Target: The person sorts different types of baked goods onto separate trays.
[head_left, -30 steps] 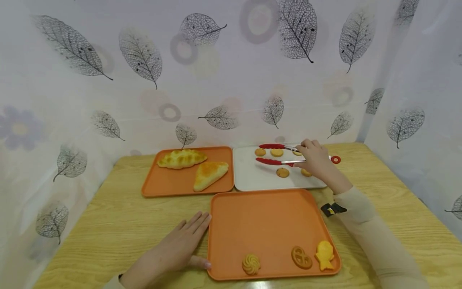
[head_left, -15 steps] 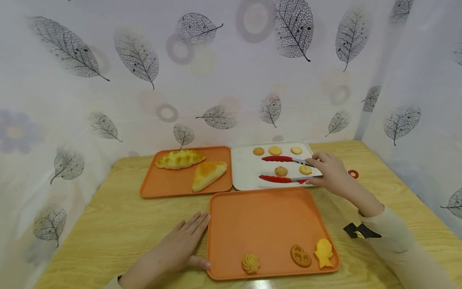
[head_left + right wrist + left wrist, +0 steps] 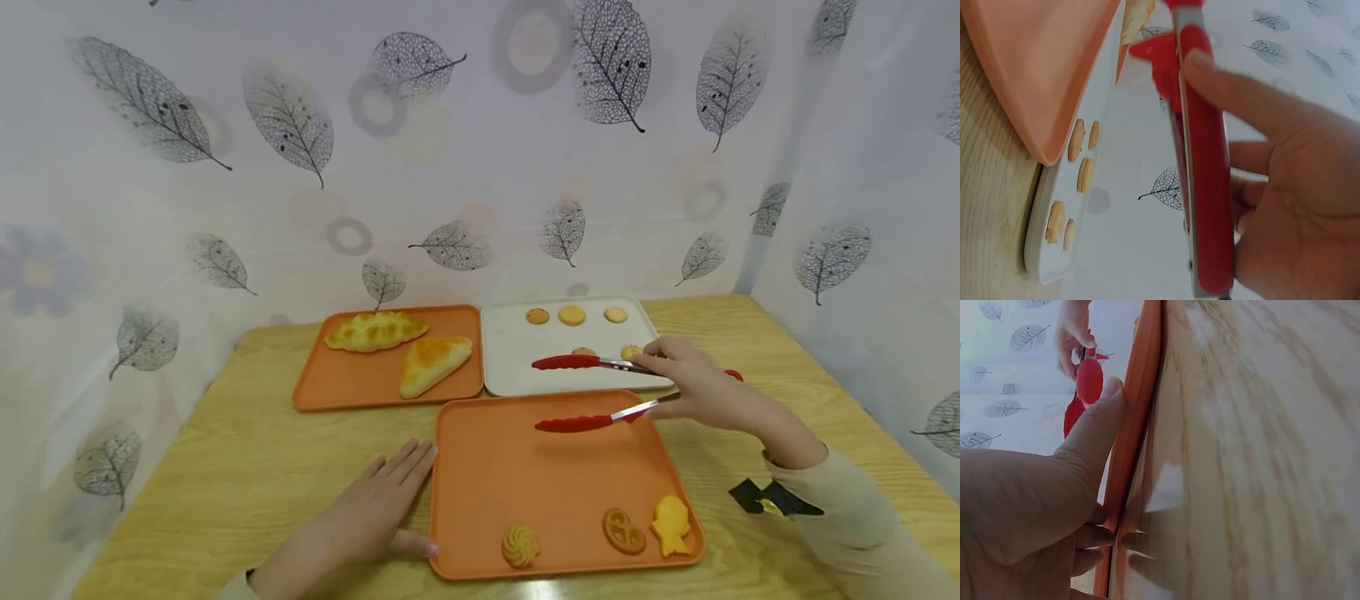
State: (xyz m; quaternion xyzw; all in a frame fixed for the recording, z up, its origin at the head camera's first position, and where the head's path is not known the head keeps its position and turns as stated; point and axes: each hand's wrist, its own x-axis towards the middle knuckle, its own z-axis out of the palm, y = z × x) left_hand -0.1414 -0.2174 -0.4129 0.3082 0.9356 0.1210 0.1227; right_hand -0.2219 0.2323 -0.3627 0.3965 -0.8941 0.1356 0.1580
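Note:
My right hand (image 3: 701, 385) grips a pair of red-tipped tongs (image 3: 1209, 181) by the handles. In the head view their two arms are spread with nothing between the tips, over the front edge of the white tray (image 3: 510, 367) and the back of the large orange tray (image 3: 517, 467). My left hand (image 3: 367, 508) lies with straight fingers against that orange tray's left rim, thumb at its lower left side. A swirl cookie (image 3: 521, 546), a pretzel (image 3: 624, 532) and a yellow fish-shaped cookie (image 3: 671, 525) lie along the orange tray's near edge.
Several small cookies (image 3: 572, 315) lie on the white tray. Left of it, a smaller orange tray (image 3: 352, 383) bears a long golden bread (image 3: 377, 331) and a triangular pastry (image 3: 437, 365). A leaf-print curtain (image 3: 450, 167) hangs behind the wooden table (image 3: 247, 450).
My right hand has drawn the tongs back from the white tray's rear cookies toward me and to the right, and their arms have spread wider. The left hand has stayed in place.

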